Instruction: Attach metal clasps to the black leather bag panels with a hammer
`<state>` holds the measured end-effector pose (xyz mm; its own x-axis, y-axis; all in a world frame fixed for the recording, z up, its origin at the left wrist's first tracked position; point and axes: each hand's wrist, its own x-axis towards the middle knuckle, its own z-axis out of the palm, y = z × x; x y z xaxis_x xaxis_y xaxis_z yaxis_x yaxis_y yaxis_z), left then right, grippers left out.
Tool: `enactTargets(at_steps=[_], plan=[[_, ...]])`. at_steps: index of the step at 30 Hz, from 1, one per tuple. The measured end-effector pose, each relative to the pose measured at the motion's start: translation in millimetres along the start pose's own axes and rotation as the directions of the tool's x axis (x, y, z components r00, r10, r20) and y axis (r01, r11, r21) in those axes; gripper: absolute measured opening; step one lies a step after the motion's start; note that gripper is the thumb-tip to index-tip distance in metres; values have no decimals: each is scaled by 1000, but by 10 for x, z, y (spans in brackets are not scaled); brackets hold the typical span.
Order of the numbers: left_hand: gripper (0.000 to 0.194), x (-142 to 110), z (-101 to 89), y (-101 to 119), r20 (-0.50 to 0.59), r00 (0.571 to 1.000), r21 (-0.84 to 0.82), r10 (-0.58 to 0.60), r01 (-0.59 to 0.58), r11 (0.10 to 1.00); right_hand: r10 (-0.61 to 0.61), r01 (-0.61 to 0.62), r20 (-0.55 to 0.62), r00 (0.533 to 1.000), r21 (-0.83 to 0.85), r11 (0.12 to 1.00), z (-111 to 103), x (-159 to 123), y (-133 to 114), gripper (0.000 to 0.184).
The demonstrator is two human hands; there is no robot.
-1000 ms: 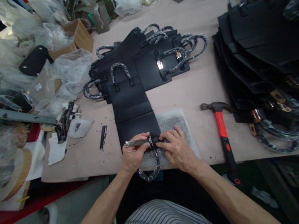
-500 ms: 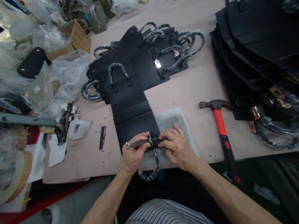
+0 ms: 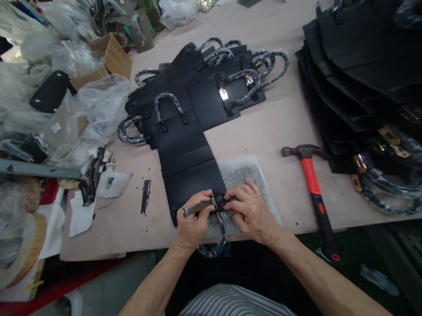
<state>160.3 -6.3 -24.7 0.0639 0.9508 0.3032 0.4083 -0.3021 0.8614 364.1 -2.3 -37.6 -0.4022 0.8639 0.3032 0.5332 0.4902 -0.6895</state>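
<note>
My left hand (image 3: 194, 225) is closed round a metal hand punch (image 3: 196, 208), a short rod that slants across the fingers. Its tip points toward the end of a black leather bag panel (image 3: 191, 163). At that same end my right hand (image 3: 252, 213) pinches a small black strap (image 3: 224, 200), thumb and forefinger together, the other fingers half curled. A plastic-wrapped bag handle (image 3: 220, 238) loops down between the hands over the table edge. Beneath the work lies a scuffed white board (image 3: 260, 177). My fingers hide the exact spot where tool and leather meet.
A claw hammer (image 3: 311, 178) with a red and black handle lies to the right. Behind it rises a stack of black bag panels (image 3: 364, 69). More panels with wrapped handles (image 3: 220, 85) spread ahead. Plastic bags (image 3: 103, 98) and a cardboard box (image 3: 117, 57) crowd the left.
My left hand and the punch have shifted slightly right, and the punch has turned a little. My right hand stays at the strap. The whole view has moved slightly.
</note>
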Motion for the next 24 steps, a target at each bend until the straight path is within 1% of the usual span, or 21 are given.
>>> enactTargets(at_steps=[7, 16, 24], plan=[[11, -49, -6, -6, -14, 997, 46, 75, -74, 996, -11, 12, 7, 1000, -12, 1000, 8, -5, 12, 29], [12, -45, 3, -16, -16, 996, 52, 83, -82, 995, -5, 5, 10, 1000, -11, 1000, -8, 10, -6, 28], [9, -38, 32, -6, -35, 992, 122, 120, -115, 986, 6, -6, 9, 1000, -15, 1000, 12, 3, 1, 26]])
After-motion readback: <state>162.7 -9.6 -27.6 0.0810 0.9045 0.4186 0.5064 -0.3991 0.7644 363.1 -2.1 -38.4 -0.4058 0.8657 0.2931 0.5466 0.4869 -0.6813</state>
